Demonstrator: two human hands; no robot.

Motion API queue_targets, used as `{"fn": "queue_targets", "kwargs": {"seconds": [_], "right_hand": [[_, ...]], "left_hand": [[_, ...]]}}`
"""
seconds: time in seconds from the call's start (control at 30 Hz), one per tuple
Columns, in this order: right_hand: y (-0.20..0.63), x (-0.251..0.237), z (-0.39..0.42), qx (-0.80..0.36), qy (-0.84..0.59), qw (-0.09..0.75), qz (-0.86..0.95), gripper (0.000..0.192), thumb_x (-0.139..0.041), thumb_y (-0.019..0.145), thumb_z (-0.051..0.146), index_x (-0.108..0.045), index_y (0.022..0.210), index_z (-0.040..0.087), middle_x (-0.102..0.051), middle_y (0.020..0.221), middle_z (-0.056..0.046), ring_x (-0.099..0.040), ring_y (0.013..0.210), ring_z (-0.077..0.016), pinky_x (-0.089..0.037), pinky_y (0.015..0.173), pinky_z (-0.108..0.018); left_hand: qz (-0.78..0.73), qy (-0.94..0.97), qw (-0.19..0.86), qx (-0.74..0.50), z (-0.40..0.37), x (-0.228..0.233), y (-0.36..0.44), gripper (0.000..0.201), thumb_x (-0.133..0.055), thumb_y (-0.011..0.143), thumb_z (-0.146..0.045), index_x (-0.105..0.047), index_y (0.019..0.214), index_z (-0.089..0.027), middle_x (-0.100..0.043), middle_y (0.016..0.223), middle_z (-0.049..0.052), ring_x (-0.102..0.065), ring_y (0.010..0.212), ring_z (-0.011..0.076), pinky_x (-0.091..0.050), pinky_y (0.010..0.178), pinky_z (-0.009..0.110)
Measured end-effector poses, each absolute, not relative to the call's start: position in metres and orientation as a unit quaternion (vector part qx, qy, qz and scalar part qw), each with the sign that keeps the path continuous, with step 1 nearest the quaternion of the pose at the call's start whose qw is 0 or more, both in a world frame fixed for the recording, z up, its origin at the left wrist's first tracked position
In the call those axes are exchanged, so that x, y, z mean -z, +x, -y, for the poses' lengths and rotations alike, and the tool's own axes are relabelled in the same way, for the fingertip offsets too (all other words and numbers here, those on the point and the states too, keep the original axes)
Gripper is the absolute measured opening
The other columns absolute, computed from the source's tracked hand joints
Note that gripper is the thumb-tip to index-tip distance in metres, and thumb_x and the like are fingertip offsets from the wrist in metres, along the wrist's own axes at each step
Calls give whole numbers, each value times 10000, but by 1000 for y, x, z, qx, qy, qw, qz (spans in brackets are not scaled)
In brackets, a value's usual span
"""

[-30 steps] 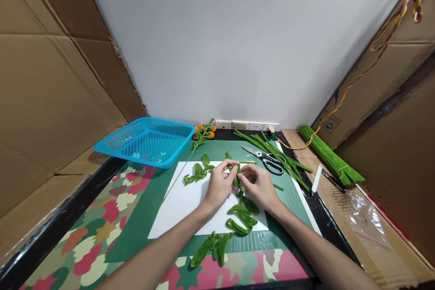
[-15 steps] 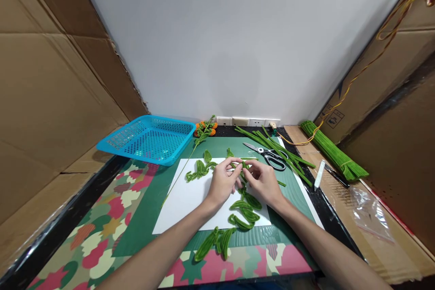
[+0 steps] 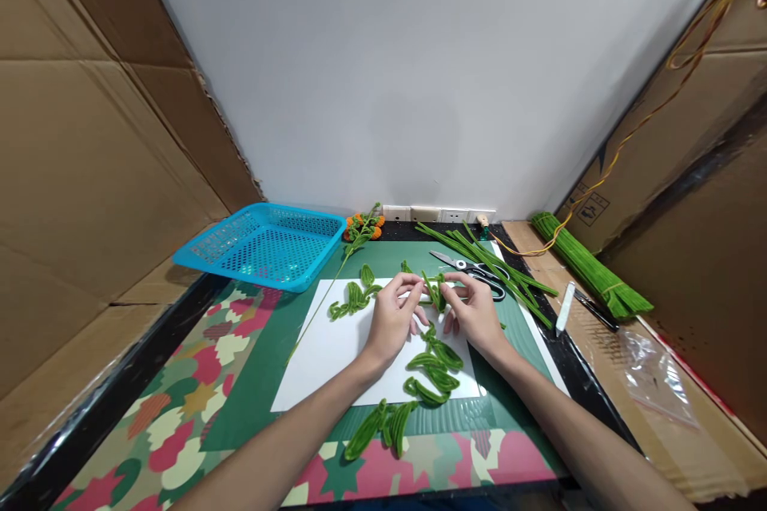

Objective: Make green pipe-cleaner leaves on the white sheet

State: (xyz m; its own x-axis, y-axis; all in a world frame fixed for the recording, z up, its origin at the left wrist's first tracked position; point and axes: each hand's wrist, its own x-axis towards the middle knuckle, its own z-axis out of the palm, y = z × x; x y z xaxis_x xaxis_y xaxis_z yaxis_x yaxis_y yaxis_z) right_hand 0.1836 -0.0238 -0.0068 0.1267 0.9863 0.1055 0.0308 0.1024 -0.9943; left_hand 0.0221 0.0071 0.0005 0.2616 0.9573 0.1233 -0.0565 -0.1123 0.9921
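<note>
Green pipe-cleaner leaf piece (image 3: 435, 293) sits pinched between both hands just above the far edge of the white sheet (image 3: 327, 355), at the middle of the table. I see my left hand (image 3: 392, 318) closed on its left end with thumb and forefinger, the other fingers curled loosely. My right hand (image 3: 476, 315) grips the right end the same way, fingertips tight on the fuzzy wire. Just below the hands, finished green leaves (image 3: 432, 371) lie in a small cluster on the sheet, and a further bunch of leaves (image 3: 380, 429) rests at the sheet's near edge, on the green mat (image 3: 257, 367). To the left of the hands lies a leafy sprig (image 3: 351, 299); a long thin stem with orange blossoms (image 3: 361, 227) runs past it toward the back. Scissors (image 3: 476, 270) lie just beyond my right hand, touching a loose spread of straight green stems (image 3: 479, 255). Farther right, a tied bundle of green stems (image 3: 590, 271) rests on cardboard. A blue mesh basket (image 3: 264, 243) sits at far left.
</note>
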Motion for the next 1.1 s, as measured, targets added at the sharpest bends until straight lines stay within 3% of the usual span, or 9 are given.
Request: {"fn": "queue_targets", "kwargs": {"seconds": [0.23, 0.47, 0.77, 0.97, 1.1], "right_hand": [[181, 9, 25, -456, -495, 549, 495, 432, -716, 902, 563, -684, 1097, 179, -704, 617, -11, -602, 344, -169, -425, 327, -249], [180, 10, 24, -461, -483, 547, 505, 463, -718, 903, 580, -703, 1132, 178, -647, 559, 19, -570, 354, -156, -446, 354, -255], [176, 6, 30, -461, -472, 541, 521, 433, -710, 924, 527, -700, 1169, 169, -680, 606, 14, -614, 390, -158, -462, 383, -244], [177, 7, 27, -467, -469, 542, 518, 385, -705, 927, 517, -676, 1129, 190, -679, 601, 19, -639, 423, -172, -483, 419, -253], [179, 7, 27, -472, -467, 541, 515, 344, -696, 934, 517, -622, 1108, 228, -665, 594, 36, -625, 414, -165, -472, 410, -245]], "left_hand": [[-401, 587, 525, -468, -4, -4, 21, 337, -750, 890, -467, -642, 1012, -172, -633, 693, -25, -557, 420, 80, -373, 343, 152], [-384, 587, 533, -473, -6, 3, 23, 380, -782, 867, -460, -608, 1066, -187, -683, 997, 42, -629, 472, 83, -399, 342, 162], [-379, 609, 516, -468, -8, 3, 22, 261, -703, 924, -369, -619, 1075, -173, -645, 972, 15, -536, 483, 34, -412, 394, 146], [-381, 605, 532, -453, -9, 5, 23, 309, -687, 933, -419, -622, 1114, -177, -635, 927, 2, -505, 436, 32, -368, 348, 153], [-366, 607, 556, -434, -8, 6, 23, 370, -657, 949, -483, -610, 1160, -182, -674, 1017, 41, -578, 450, 53, -362, 327, 156]]}}
